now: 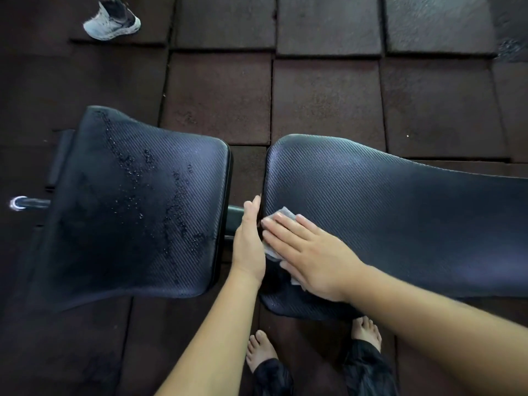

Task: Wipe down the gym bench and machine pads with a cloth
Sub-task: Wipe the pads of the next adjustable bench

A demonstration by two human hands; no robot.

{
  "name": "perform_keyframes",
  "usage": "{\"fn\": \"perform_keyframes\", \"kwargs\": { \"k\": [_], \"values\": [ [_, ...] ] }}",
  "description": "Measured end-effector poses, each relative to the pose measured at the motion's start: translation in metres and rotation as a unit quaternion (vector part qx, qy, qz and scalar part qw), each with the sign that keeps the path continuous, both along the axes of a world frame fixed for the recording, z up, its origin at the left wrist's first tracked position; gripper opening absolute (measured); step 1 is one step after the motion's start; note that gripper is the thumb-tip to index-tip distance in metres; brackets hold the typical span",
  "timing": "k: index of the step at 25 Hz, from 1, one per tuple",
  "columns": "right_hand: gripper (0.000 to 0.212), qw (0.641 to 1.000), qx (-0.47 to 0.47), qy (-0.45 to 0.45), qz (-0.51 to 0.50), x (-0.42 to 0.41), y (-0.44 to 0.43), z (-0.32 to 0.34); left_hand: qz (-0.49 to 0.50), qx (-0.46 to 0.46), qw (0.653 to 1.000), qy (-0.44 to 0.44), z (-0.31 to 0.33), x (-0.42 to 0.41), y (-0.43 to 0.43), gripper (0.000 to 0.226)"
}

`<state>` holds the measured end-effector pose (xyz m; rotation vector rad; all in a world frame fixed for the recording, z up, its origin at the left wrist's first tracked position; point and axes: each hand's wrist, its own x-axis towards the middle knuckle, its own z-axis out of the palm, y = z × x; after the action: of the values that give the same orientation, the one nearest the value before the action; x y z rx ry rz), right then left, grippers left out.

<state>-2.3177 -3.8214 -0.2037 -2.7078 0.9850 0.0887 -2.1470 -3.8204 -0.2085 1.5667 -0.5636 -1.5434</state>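
**Head view: cloth at the near end of the back pad, wet seat pad waiting**

Head camera looks down on a right hand (pixel 311 252) spread flat, fingers straight and together, pressing a small grey cloth (pixel 285 214) onto the back pad (pixel 400 224) close to its end by the gap. The left hand (pixel 248 247) lies edge-on against that end of the pad with straight fingers. Whether its thumb hooks underneath is hidden.

To do this pass well, I judge the palm should keep even pressure and carry the cloth in long overlapping strokes along the ribbed cover. Working with the grain should stop moisture sitting in the grooves. The cloth is small under the hand, so refolding to a dry face would help before moving over. The seat pad (pixel 128 210) carries scattered droplets (pixel 177 201) and looks not yet wiped. The rounded ends facing the gap also need a turn.

Counted:
- two pads
- one cloth
- two hands
- two bare feet (pixel 261 352) on the tiled floor (pixel 323 95)
- one pale shoe (pixel 113 22) at the far edge
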Motion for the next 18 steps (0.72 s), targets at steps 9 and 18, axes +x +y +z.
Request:
{"fn": "perform_keyframes", "kwargs": {
  "k": [9,18],
  "values": [
    [0.065,0.991,-0.013,-0.003,-0.136,0.041,0.009,-0.009,0.06,0.08,0.99,0.102,0.006,0.005,0.048,0.078],
    [0.064,0.978,-0.032,0.001,-0.204,0.008,-0.005,-0.005,0.091,0.08,0.988,0.096,0.011,-0.003,0.058,0.079]
  ]
}}
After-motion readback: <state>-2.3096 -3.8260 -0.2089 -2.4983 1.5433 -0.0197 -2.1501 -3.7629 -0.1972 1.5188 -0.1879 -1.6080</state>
